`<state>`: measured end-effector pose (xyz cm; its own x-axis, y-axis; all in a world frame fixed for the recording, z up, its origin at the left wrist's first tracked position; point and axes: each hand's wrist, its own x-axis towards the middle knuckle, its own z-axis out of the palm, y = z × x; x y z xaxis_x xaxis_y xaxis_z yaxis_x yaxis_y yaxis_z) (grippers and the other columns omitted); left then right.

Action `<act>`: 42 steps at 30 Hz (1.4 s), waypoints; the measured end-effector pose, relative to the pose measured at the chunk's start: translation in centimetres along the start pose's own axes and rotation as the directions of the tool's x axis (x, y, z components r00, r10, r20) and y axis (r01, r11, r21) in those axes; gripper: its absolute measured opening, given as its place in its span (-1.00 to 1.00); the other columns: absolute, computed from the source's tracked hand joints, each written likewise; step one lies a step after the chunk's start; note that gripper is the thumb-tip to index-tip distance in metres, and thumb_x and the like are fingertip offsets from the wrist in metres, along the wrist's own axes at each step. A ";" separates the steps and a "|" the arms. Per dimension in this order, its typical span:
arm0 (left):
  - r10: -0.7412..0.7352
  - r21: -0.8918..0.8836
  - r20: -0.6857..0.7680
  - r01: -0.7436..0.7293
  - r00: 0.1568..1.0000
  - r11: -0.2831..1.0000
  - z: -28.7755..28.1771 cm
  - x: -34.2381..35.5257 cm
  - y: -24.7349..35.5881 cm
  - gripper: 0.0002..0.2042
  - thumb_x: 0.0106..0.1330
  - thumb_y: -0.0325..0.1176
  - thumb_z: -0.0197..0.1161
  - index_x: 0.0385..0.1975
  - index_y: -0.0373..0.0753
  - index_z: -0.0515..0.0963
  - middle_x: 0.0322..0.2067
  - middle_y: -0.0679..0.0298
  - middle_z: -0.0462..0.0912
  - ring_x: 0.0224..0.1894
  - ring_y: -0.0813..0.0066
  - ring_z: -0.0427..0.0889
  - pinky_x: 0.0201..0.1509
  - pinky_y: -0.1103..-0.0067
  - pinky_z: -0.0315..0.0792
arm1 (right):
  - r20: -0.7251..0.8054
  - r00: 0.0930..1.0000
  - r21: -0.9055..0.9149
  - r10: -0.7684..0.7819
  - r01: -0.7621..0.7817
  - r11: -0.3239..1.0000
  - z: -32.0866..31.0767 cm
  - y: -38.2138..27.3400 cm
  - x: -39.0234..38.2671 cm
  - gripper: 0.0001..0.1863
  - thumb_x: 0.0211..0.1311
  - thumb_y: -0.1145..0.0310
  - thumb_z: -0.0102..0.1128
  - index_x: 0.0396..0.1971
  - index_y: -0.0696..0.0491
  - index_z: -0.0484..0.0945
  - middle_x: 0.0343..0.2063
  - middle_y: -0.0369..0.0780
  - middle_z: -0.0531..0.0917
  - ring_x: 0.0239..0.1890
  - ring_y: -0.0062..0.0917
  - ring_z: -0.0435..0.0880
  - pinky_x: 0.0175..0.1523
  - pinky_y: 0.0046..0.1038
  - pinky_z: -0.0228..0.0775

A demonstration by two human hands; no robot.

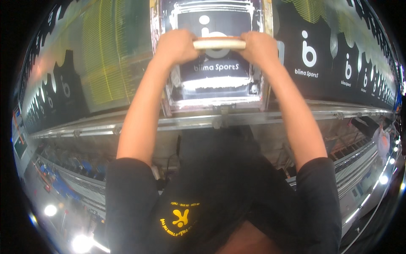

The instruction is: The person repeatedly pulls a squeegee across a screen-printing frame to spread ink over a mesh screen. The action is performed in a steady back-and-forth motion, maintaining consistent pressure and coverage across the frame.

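Both my hands grip the pale handle of a squeegee (pixel 220 43) over a screen-printing frame (pixel 215 102). My left hand (pixel 177 46) is closed round its left end, and my right hand (pixel 260 47) round its right end. The handle lies crosswise above the mesh; its blade is hidden or too blurred to make out. Inside the frame shows a dark panel with a white emblem and lettering. A thick band of white ink (pixel 215 83) runs across the mesh below the handle, and white smears edge the top and sides.
Black fabric pieces with white prints lie in a row along the table to the right (pixel 292 55) and left (pixel 69 84). Yellow-lined patches (pixel 103 55) mark the left tabletop. A metal rail (pixel 182 123) edges the table between my body and the frame.
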<state>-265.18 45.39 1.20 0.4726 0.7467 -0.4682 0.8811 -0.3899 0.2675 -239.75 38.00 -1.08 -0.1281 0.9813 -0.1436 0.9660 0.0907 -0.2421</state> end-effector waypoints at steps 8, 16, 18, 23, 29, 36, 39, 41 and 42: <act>0.040 -0.014 -0.108 -0.042 0.993 0.999 9.4 -12.3 2.0 -0.55 0.13 0.05 0.54 -0.07 -0.09 0.82 -0.23 0.12 0.86 -0.11 0.00 0.83 0.09 0.14 0.66 | 0.012 0.992 0.105 -0.128 0.126 0.986 2.6 -3.0 -14.1 -0.62 0.09 0.15 0.61 -0.27 0.14 0.76 -0.21 -0.06 0.79 -0.07 -0.20 0.80 0.04 -0.18 0.63; 0.282 0.003 -0.190 -0.287 0.940 0.958 11.1 -11.5 5.0 -0.66 0.19 -0.39 0.48 0.01 -0.09 0.78 -0.09 0.10 0.84 0.04 0.11 0.80 0.20 0.22 0.57 | -0.241 0.749 0.699 0.617 -0.307 0.646 2.5 6.9 -12.4 -0.54 0.44 0.07 0.44 0.10 0.13 0.75 0.03 -0.07 0.80 0.10 -0.25 0.80 0.23 -0.27 0.60; 0.260 -0.051 -0.034 -0.262 0.965 0.964 6.1 -10.1 5.0 -0.73 0.20 -0.32 0.48 -0.08 -0.10 0.80 -0.22 0.06 0.83 -0.08 0.02 0.81 0.09 0.16 0.61 | -0.141 0.749 0.737 0.647 -0.357 0.574 3.4 9.0 -11.1 -0.46 0.50 0.04 0.38 0.20 0.19 0.68 0.08 -0.06 0.79 0.13 -0.32 0.78 0.27 -0.32 0.56; 0.350 0.010 -0.213 -0.356 0.912 0.935 -0.2 -2.5 2.3 -0.82 0.21 -0.22 0.48 -0.25 -0.11 0.82 -0.40 0.00 0.79 -0.26 -0.09 0.80 -0.09 0.09 0.66 | -0.042 0.721 0.823 0.691 -0.367 0.433 5.6 11.1 -7.1 -0.44 0.52 0.10 0.40 0.25 0.26 0.62 -0.05 -0.12 0.79 -0.21 -0.47 0.78 -0.06 -0.41 0.64; 0.337 0.068 -0.227 -0.330 0.914 0.942 -5.1 10.1 -2.3 -0.75 0.26 -0.16 0.46 -0.14 -0.11 0.80 -0.27 0.05 0.84 -0.12 -0.03 0.82 0.01 0.11 0.65 | 0.330 0.632 0.863 0.702 -0.503 0.046 2.2 7.6 -4.5 -0.61 0.55 0.14 0.37 0.12 0.13 0.69 -0.53 -0.45 0.51 -0.67 -0.79 0.33 -0.60 -0.58 0.10; 0.233 -0.102 -0.376 -0.290 0.897 0.951 -3.8 8.0 -3.3 -0.70 0.26 -0.01 0.52 -0.19 -0.07 0.81 -0.32 0.10 0.84 -0.21 -0.05 0.82 -0.08 0.09 0.65 | 0.244 0.643 0.887 0.726 -0.451 0.102 -2.9 3.9 -4.3 -0.58 0.58 0.14 0.32 0.15 0.18 0.68 -0.62 -0.54 0.38 -0.66 -0.82 0.21 -0.58 -0.58 -0.05; 0.272 -0.093 -0.403 -0.335 0.874 0.938 -0.1 2.8 -2.3 -0.76 0.26 -0.09 0.51 -0.23 -0.10 0.80 -0.37 0.10 0.82 -0.25 -0.08 0.81 -0.12 0.12 0.66 | 0.237 0.626 0.899 0.743 -0.431 0.076 -3.9 3.0 -4.4 -0.58 0.57 0.15 0.33 0.17 0.19 0.67 -0.62 -0.54 0.38 -0.68 -0.82 0.21 -0.58 -0.58 -0.06; 0.223 -0.077 -0.396 -0.274 0.891 0.959 4.2 -2.6 -0.8 -0.72 0.16 -0.26 0.54 -0.12 -0.08 0.77 -0.23 0.14 0.84 -0.14 0.04 0.81 -0.09 0.17 0.66 | 0.198 0.652 0.907 0.732 -0.404 0.114 -4.5 2.8 -4.6 -0.58 0.56 0.16 0.34 0.17 0.18 0.67 -0.62 -0.55 0.38 -0.67 -0.82 0.21 -0.58 -0.59 -0.05; 0.243 -0.030 -0.477 -0.292 0.845 0.956 7.0 -6.2 0.2 -0.64 0.08 -0.33 0.54 -0.06 -0.10 0.73 -0.15 0.18 0.81 -0.06 0.11 0.78 -0.01 0.21 0.64 | 0.176 0.665 0.910 0.726 -0.392 0.138 -4.5 3.0 -4.9 -0.58 0.56 0.16 0.34 0.17 0.17 0.67 -0.60 -0.54 0.39 -0.66 -0.82 0.21 -0.57 -0.59 -0.05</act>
<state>-267.77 36.91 -1.78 0.6052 0.7929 0.0712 0.7037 -0.5747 0.4176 -235.25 34.22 3.19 0.5766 0.6884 -0.4400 -0.0204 -0.5263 -0.8501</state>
